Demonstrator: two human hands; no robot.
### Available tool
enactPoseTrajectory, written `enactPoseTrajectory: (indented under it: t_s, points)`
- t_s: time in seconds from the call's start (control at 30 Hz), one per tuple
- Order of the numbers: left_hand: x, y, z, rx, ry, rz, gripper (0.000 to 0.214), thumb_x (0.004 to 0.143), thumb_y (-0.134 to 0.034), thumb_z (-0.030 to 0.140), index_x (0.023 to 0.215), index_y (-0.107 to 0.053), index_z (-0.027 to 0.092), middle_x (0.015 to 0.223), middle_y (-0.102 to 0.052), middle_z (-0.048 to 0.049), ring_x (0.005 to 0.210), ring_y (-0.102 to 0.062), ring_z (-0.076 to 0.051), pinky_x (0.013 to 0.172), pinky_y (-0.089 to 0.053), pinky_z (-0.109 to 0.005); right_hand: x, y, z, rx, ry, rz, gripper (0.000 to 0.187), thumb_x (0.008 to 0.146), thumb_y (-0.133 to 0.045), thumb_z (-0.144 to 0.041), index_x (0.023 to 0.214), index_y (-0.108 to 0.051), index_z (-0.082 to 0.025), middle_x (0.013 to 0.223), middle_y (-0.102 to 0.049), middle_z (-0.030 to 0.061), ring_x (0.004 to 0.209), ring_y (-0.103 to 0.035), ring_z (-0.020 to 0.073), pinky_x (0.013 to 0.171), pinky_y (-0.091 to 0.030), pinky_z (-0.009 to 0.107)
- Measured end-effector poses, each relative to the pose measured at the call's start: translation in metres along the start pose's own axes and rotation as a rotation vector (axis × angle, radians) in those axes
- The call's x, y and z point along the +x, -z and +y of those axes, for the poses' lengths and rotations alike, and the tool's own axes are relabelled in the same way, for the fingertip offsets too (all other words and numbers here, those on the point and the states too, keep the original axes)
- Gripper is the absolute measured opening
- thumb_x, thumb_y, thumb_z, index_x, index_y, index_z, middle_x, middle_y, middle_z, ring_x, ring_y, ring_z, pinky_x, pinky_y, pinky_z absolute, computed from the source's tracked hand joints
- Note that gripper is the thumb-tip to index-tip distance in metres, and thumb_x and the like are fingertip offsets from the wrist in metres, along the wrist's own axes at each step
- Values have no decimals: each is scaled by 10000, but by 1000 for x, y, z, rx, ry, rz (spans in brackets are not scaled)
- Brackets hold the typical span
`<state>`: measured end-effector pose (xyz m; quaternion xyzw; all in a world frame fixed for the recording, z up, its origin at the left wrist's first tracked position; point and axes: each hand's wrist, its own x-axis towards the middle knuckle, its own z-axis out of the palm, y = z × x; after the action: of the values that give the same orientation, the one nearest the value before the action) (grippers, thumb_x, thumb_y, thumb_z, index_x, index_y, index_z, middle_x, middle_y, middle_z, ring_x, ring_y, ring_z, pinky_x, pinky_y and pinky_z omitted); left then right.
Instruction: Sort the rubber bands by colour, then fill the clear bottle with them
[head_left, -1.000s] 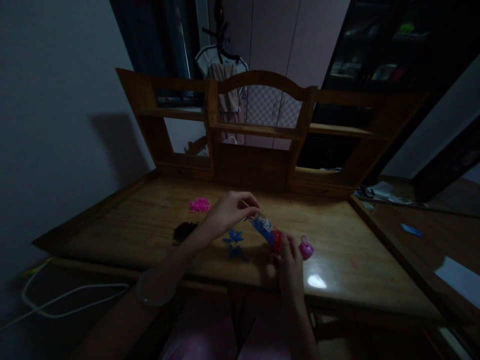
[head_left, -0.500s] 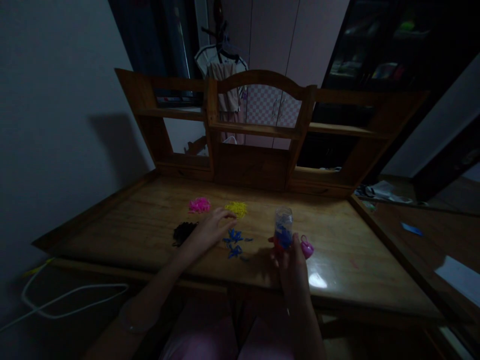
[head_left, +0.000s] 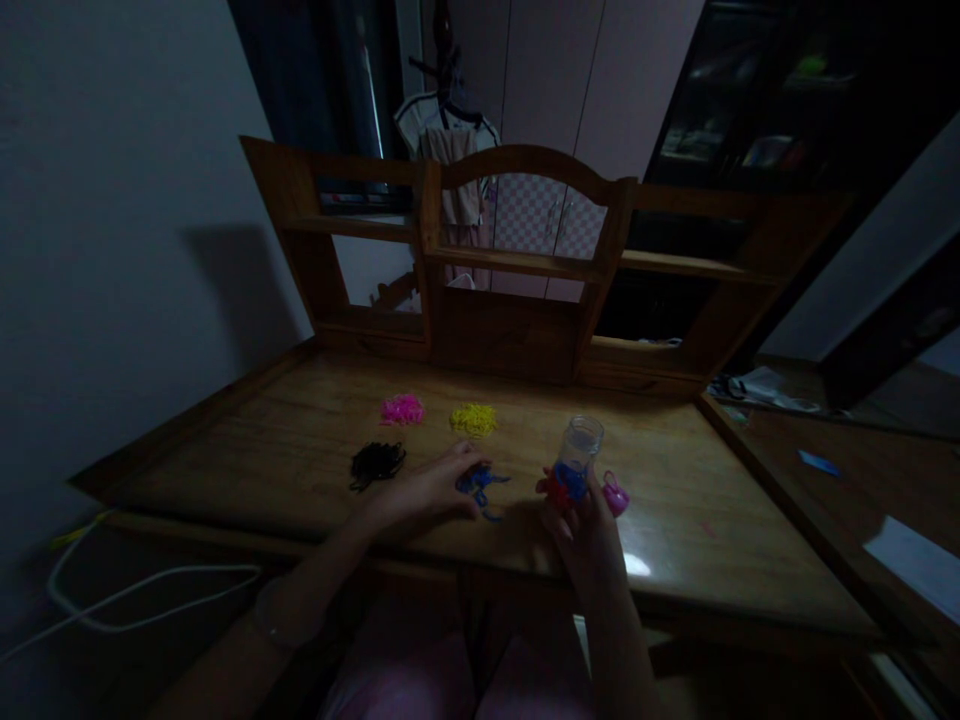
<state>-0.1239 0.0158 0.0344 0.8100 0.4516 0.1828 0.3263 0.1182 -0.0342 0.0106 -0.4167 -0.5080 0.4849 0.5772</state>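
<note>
My right hand (head_left: 587,525) is wrapped round the lower part of a small clear bottle (head_left: 576,458), which stands upright and open-topped, with blue and red bits inside. My left hand (head_left: 429,489) rests on the wooden desk (head_left: 300,450) with its fingertips closed over a small heap of blue bits (head_left: 480,484). A pink lid (head_left: 615,497) lies just right of the bottle.
Three more small heaps lie on the desk: pink (head_left: 402,409), yellow (head_left: 473,420) and black (head_left: 376,462). A wooden shelf unit (head_left: 517,260) stands along the desk's back edge. A white cable (head_left: 142,590) hangs at the left. A side surface (head_left: 847,480) at the right holds papers.
The bottle went from tilted, with my left hand at its mouth, to upright in my right hand. My left hand dropped to the desk and closed on the blue heap.
</note>
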Motion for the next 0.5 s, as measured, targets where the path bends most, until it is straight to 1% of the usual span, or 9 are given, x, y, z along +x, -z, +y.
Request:
enactPoseTrajectory:
  t_s: [0.07,0.13,0.23,0.33,0.4,0.5]
  points:
    - [-2,-2,11,1,4,-4,464,745,-683,296,1190,-565,240,1153,-511,-41,1066,-503,-212,913,-408,-306,1,0,-1,0,2,1,433,715,-639,-109,1106,-550,-273,1043,-660,36,981,-633,200,742,-496,261]
    - [-3,-4,21,10,4,8,327,792,-627,263,1114,-589,224,1112,-528,-43,1050,-508,-208,909,-405,-309,3,-1,0,23,-21,4,440,699,-645,-119,1102,-554,-272,1037,-665,39,971,-638,210,698,-500,260]
    - [-3,-5,29,36,-11,36,190,822,-577,224,1009,-604,204,1061,-552,-41,1034,-515,-204,907,-402,-310,5,-1,2,50,-52,20,443,666,-676,-158,1086,-574,-257,1023,-677,54,950,-646,229,673,-508,274]
    - [2,-6,30,67,-29,54,138,834,-543,194,960,-599,197,1017,-577,-35,998,-527,-195,883,-408,-301,7,-1,5,127,-88,48,437,669,-682,-226,1092,-575,-253,1046,-677,70,928,-656,233,656,-512,281]
    - [6,-5,29,91,-29,54,123,836,-518,166,926,-598,190,980,-591,-33,969,-534,-191,866,-411,-297,7,0,7,210,-126,60,419,710,-649,-288,1119,-562,-256,1066,-672,82,931,-658,232,638,-511,280]
    - [8,-5,30,111,-28,38,131,843,-481,138,889,-596,180,943,-595,-37,939,-538,-188,844,-415,-295,8,1,8,309,-164,56,359,778,-565,-359,1127,-547,-275,1099,-662,74,963,-654,226,662,-516,293]
